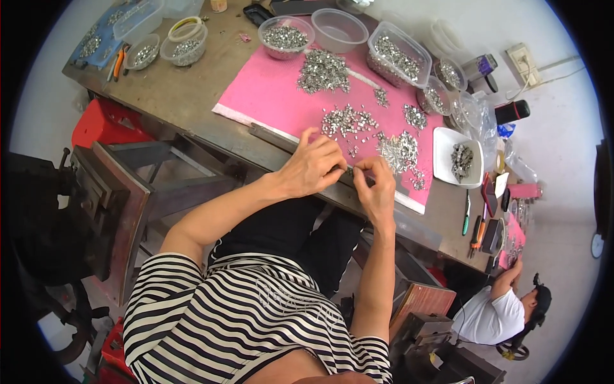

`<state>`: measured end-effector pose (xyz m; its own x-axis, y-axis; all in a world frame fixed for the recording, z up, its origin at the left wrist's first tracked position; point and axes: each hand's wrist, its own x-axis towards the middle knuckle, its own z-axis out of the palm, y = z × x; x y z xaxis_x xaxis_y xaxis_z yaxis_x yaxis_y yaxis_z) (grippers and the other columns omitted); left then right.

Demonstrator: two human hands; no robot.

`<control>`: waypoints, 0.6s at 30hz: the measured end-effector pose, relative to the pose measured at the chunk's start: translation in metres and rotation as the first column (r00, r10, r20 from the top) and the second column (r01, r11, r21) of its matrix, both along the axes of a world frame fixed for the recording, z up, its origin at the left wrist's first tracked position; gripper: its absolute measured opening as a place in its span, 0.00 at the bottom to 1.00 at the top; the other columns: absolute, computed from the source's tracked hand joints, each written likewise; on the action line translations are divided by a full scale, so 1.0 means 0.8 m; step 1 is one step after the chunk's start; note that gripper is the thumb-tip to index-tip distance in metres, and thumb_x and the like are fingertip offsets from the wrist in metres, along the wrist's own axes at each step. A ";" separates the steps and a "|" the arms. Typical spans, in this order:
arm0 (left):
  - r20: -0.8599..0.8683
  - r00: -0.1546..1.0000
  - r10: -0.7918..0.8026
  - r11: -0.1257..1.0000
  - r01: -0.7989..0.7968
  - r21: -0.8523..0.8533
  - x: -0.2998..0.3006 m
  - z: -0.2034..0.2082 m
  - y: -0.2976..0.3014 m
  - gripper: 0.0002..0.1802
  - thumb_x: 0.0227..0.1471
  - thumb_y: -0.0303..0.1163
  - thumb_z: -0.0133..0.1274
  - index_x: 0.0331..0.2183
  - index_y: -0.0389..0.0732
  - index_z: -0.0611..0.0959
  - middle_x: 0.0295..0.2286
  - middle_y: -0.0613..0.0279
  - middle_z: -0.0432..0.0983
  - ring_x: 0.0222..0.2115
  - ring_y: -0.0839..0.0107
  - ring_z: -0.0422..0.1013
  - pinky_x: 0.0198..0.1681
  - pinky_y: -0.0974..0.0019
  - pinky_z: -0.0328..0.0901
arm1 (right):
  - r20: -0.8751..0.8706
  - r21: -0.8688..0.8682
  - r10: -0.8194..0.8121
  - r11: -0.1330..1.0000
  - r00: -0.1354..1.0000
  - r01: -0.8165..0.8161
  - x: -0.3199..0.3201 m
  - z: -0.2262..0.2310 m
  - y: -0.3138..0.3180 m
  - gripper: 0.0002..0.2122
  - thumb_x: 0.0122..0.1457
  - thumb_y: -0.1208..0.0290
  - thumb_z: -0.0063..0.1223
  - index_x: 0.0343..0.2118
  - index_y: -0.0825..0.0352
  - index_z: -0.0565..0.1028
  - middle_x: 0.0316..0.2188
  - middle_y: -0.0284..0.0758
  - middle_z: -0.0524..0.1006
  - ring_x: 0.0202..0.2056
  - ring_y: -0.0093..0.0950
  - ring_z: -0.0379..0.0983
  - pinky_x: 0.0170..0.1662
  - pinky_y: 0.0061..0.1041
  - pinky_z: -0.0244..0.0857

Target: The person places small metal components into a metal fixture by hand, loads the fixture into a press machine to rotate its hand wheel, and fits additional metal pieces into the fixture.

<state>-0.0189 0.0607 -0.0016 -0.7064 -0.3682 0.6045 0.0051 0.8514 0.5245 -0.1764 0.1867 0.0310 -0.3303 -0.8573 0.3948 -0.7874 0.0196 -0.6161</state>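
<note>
Over the near edge of the pink mat (256,83), my left hand (312,165) and my right hand (377,182) come close together. Thumb and fingers are pinched on each, and whatever small thing they hold between them is too small to make out. Just beyond my left fingers lies a loose scatter of small shiny metal pieces (348,121). A denser pile of thin silvery pieces (400,152) sits beside my right hand. Farther back on the mat is a large heap of metal parts (323,70).
Clear plastic tubs (286,37) of metal parts line the back. A white tray (441,157) stands at right, near pliers (477,233) and a green-handled tool (466,221). A red stool (105,125) is at left. Another person (495,313) works at far right.
</note>
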 end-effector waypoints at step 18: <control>0.106 0.947 0.302 0.953 -0.304 0.003 0.028 0.011 -0.053 0.04 0.51 0.32 0.60 0.31 0.46 0.85 0.29 0.66 0.77 0.38 0.64 0.71 0.56 0.44 0.53 | -0.267 -0.081 0.051 0.994 0.962 -0.075 0.010 -0.001 -0.008 0.06 0.54 0.80 0.61 0.34 0.66 0.79 0.30 0.34 0.76 0.35 0.34 0.72 0.45 0.34 0.61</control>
